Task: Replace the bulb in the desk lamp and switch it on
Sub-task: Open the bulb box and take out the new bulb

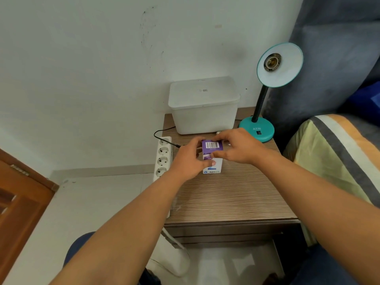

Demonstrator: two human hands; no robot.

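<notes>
A teal desk lamp (265, 112) stands at the back right of the wooden nightstand (232, 198). Its shade faces me and the socket (272, 62) in it is empty. A small white and purple bulb box (212, 156) lies on the tabletop. My left hand (190, 161) grips the box from the left, thumb on its white part. My right hand (239, 147) pinches the purple barcoded end flap. The metal base of a loose bulb (218, 132) peeks out just behind my right hand; the rest of it is hidden.
A white lidded plastic bin (203, 105) stands at the back of the nightstand. A white power strip (163, 159) hangs along its left edge with a black cable plugged in. A bed with a striped cover (337, 153) borders the right side.
</notes>
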